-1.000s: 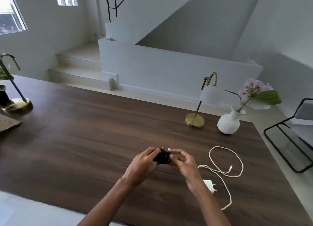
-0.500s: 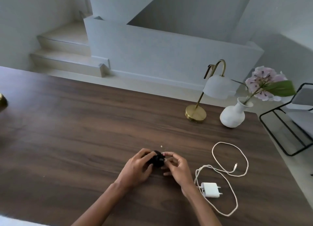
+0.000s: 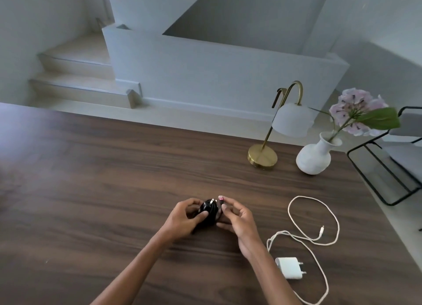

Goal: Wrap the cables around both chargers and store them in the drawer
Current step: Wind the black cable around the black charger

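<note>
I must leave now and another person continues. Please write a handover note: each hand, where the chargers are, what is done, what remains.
Left hand grips the black charger, cable wound round it.
Right hand pinches that cable's plug end.
White charger lies on the table, its white cable loose beside it.
Done: black cable almost wrapped.
Left: tuck the end, wrap the white one, store both; no drawer in view.

Single head-worn wide-angle view, forward and down over the table [image 3: 91, 190]; hands near, low centre; stairs beyond
</note>
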A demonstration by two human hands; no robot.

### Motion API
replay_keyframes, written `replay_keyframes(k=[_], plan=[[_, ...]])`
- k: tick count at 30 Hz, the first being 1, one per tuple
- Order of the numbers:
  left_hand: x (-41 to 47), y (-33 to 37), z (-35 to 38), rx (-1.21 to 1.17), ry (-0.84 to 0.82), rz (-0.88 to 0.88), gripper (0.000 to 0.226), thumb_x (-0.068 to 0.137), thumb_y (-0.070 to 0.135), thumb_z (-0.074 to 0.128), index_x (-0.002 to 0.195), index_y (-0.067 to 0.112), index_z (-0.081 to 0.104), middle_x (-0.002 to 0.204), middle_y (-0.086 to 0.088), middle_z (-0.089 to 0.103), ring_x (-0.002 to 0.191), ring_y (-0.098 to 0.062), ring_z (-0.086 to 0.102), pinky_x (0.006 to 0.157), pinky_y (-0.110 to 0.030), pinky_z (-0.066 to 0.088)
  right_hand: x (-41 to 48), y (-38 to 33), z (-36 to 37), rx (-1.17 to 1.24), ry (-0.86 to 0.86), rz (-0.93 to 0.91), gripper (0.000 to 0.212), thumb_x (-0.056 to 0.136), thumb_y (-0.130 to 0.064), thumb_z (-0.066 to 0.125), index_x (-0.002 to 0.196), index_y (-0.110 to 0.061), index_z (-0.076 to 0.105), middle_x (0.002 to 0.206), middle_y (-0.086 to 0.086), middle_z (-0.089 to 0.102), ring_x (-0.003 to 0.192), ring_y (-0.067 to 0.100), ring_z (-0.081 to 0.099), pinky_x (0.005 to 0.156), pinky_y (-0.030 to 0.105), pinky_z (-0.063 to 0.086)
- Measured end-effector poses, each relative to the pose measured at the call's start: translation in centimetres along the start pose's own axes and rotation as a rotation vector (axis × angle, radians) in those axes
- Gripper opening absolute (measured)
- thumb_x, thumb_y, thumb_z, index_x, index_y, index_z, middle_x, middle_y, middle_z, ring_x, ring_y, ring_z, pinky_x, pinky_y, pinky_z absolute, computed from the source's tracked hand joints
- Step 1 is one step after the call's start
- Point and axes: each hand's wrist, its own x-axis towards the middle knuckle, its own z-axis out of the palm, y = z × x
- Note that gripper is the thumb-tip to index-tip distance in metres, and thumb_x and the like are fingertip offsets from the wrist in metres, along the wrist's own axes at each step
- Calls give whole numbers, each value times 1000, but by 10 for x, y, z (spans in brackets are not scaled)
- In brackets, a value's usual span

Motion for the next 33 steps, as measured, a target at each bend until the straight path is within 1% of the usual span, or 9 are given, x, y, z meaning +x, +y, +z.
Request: replay_keyframes(k=[1,3,9,14,17,20,25,31,33], plan=[[1,2,2,-88,6,-52,14,92,10,72,103,17,67,77,7,78,63,-1,69,55,-17,54,3,-2,1,1,-1,-18,22,96,-6,61,112,-17,72,87,4,74,73,10,70,60,28,61],[2,4,3,-242,45,-122,15,93,11,71,108,12,68,73,6,78,59,-1,69,50,-18,54,8,-7,2,-21,-9,-61,20,96,-6,61,111,-14,71,83,7,71,71,13,68,57,26,58],[10,11,8,-571,97,-221,21,93,12,71,113,5,69,93,-17,78,74,-15,75,66,-24,62,20,-9,-1,-138,-9,-135,13,95,-2,60,100,-6,71,72,8,68,64,15,63,51,23,51],[15,12,11,-765,67,-244,25,95,10,67,117,-3,68,105,-17,76,79,-12,77,71,-18,61,22,-6,-5,-238,16,-201,9,93,-3,65,96,-4,73,76,7,74,61,11,63,52,22,49],[17,9,13,-772,61,-248,29,93,7,69,121,-4,66,105,-20,77,79,-14,77,75,-19,62,24,-3,-7,-276,36,-238,9,91,-2,66,94,-3,74,84,14,76,60,10,64,52,22,49],[18,8,14,-683,52,-237,35,91,8,72,125,0,65,108,-26,76,82,-21,76,69,-22,62,27,-1,-8,-331,58,-282,9,89,0,68,91,-4,76,81,17,76,60,8,63,53,22,50],[19,7,15,-608,85,-231,42,86,9,78,127,3,66,101,-18,79,83,-22,78,66,-25,62,32,1,-3,-341,71,-294,8,87,0,70,87,-4,77,70,9,72,57,7,62,53,21,49],[20,7,16,-646,92,-248,45,86,9,78,128,4,65,103,-17,80,91,-28,78,69,-26,63,40,1,1,-383,47,-305,5,86,2,71,86,-1,75,72,20,73,54,8,62,50,21,48],[22,6,16,-646,91,-256,47,85,10,79,129,3,65,103,-17,79,95,-31,77,73,-28,64,42,-1,0,-412,24,-316,5,86,2,71,86,-1,75,69,18,72,54,9,62,50,20,48]])
